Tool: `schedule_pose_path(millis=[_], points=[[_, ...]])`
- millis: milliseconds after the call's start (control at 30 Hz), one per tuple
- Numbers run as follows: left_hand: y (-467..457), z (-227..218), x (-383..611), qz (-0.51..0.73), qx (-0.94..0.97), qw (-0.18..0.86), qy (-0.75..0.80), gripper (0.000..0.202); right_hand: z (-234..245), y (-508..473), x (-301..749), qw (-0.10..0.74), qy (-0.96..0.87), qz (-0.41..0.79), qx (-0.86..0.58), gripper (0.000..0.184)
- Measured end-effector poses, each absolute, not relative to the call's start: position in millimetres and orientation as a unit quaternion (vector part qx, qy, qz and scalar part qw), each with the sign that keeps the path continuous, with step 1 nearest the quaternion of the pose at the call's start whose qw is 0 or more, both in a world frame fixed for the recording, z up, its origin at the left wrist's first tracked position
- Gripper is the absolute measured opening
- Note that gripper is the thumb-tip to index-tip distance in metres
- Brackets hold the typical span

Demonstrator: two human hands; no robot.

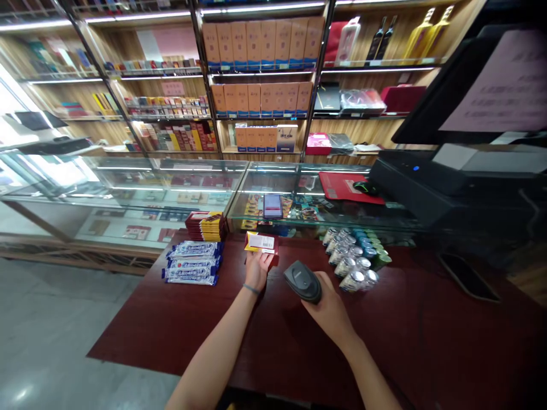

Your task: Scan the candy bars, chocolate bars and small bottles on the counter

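My left hand (257,270) is closed round a small red and yellow box (261,244), holding it up over the dark red counter (171,324) with its white barcode label facing me. My right hand (327,304) grips a dark grey handheld barcode scanner (302,281), whose head points toward the box and sits a short way to its right.
Blue-and-white wrapped packs (193,262) and a red-yellow stack (207,225) lie left of the box. Several small cans (352,255) stand at right. A glass display case (179,188) carries a phone (272,205), a red mouse pad with mouse (363,187), and a till with monitor (461,171). Shelves of goods line the back.
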State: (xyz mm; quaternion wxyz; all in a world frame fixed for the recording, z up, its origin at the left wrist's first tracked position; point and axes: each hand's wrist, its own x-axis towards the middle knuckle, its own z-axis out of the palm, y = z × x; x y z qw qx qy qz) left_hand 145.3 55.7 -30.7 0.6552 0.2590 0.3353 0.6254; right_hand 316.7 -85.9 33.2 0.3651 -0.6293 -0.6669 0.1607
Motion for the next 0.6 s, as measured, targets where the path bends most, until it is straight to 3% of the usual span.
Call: schedule_pose_path(millis=[367, 600], points=[[55, -28, 145, 0.633, 0.248, 0.614, 0.4, 0.043, 36, -84, 328, 0.377, -0.665, 0.132, -0.631, 0.023], [66, 8, 114, 0.664, 0.385, 0.454, 0.452, 0.033, 38, -83, 340, 0.408, -0.66, 0.122, -0.618, 0.022]])
